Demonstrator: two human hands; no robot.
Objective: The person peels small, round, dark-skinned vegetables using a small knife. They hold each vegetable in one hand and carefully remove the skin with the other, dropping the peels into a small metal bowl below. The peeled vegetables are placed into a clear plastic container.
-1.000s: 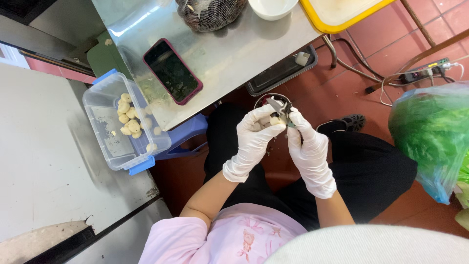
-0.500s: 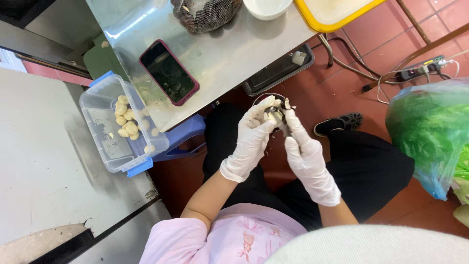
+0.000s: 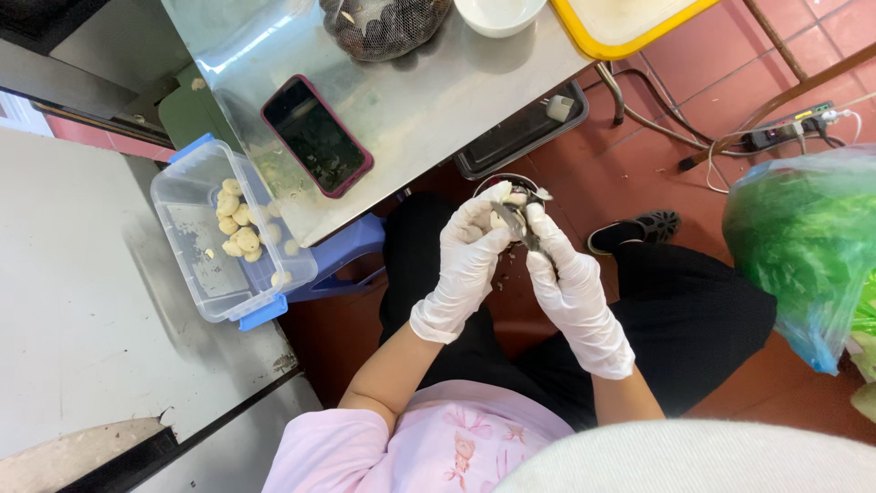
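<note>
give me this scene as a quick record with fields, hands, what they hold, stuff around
left hand: white glove, grips a small pale peeled piece
right hand: white glove, holds a small knife against that piece
below hands: small metal bowl, mostly hidden
steel table: dark phone, net bag of dark round items, white bowl
clear tub: pale peeled pieces inside
far right: blue bag of greens
</note>
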